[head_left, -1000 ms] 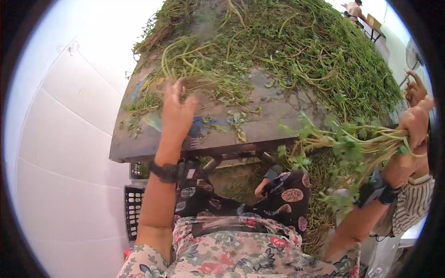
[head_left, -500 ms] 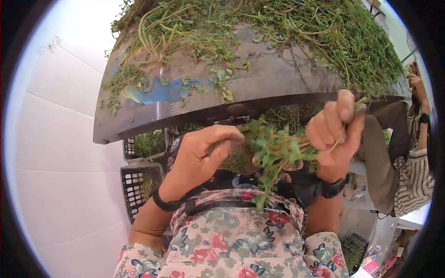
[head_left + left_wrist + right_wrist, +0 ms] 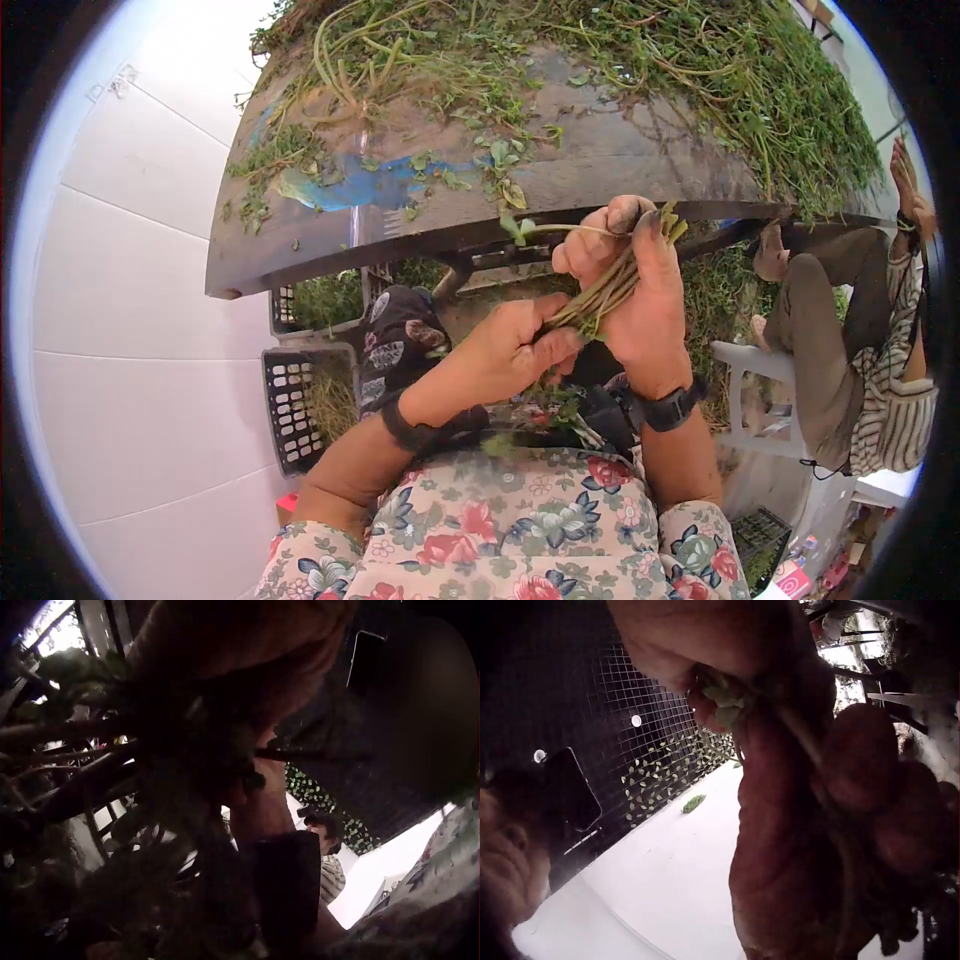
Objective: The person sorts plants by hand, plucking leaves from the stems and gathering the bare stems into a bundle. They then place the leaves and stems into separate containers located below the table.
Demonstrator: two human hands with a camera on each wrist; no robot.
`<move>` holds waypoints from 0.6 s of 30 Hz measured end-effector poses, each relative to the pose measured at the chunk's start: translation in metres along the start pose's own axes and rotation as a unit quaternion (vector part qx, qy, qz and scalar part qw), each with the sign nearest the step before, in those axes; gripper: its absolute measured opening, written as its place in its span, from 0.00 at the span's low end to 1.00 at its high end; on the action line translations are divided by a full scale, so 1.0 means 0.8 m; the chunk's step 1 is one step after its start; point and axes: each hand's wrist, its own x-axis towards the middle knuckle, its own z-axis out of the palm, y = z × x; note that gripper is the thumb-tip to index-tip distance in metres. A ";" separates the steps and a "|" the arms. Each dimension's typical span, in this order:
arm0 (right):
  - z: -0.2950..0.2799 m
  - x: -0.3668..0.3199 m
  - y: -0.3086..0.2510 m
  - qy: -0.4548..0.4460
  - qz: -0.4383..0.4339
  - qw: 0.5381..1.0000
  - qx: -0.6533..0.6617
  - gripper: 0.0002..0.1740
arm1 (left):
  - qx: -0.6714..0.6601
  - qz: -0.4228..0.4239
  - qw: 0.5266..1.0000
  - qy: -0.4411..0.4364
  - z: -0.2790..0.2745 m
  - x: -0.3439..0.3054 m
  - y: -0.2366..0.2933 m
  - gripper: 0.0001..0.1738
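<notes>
In the head view a bunch of leafy green stems (image 3: 608, 290) lies slantwise between my two hands, its cut ends up at the right. My left hand (image 3: 515, 345) grips the lower part, and the leaves hang beneath it over my lap. Across the palm of my right hand (image 3: 645, 295) run the upper stems. That hand's thumb and curled fingers pinch near the top, where a single thin stem with a small leaf (image 3: 520, 230) sticks out to the left. Both wrist views are dark; the right wrist view shows curled fingers (image 3: 859, 742) around a stem.
A dark table (image 3: 600, 165) heaped with loose greens (image 3: 720, 90) stands in front of me. Black plastic crates (image 3: 292, 405) with greens sit at the left. Another person in a striped top (image 3: 890, 430) sits at the right, near a white plastic chair (image 3: 745, 375).
My left hand has come back from the table and taken hold of the bunch. My right hand has brought the bunch from the far right to the middle, above my lap.
</notes>
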 end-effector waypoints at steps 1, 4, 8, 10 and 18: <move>-0.004 -0.002 0.001 0.014 -0.003 1.000 -0.003 0.14 | 0.005 -0.008 1.000 0.013 0.001 0.001 0.000 0.15; -0.013 -0.007 0.000 0.044 -0.020 0.999 -0.011 0.14 | 0.034 0.007 0.997 0.074 0.003 0.008 0.000 0.13; -0.023 -0.010 -0.006 0.049 -0.036 0.998 -0.023 0.14 | 0.108 0.096 0.971 0.192 -0.004 0.012 -0.013 0.09; -0.028 -0.012 -0.007 0.052 -0.033 0.997 -0.039 0.15 | 0.152 0.116 0.951 0.241 -0.010 0.007 -0.014 0.09; -0.018 -0.021 -0.008 -0.045 -0.040 0.981 -0.186 0.24 | 0.198 0.199 0.910 0.306 -0.006 0.013 -0.004 0.13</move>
